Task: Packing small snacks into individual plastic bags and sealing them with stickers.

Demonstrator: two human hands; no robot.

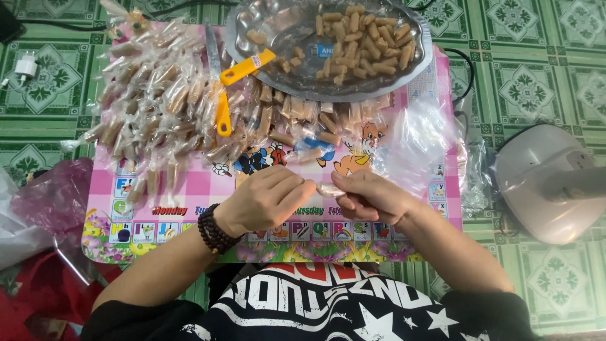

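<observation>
**Both hands twisting a wrapped candy over the pink mat**

The fingers (302, 187) of the left hand (265, 201) are pinched narrow on one end of a small candy in clear wrapper (329, 189); the right hand (369, 197) closes on its other end. The candy sits between the two hands, just above the near edge of the pink mat (189, 183), and the step in hand looks like twisting the wrapper shut. That calls for a firm pinch at both ends and opposite turns, without tearing the thin film.

A bead bracelet (214, 230) circles the left wrist. At the far left of the mat lies a heap of wrapped candies (158, 101), with yellow-handled scissors (224, 95) beside it. At the mat's far edge a metal tray (284, 82) holds bare brown pieces (363, 41). Loose clear wrappers (410, 139) lie on its right side. The mat rests on a green patterned floor (543, 69); a pale fan base (543, 180) stands off its right edge.
</observation>
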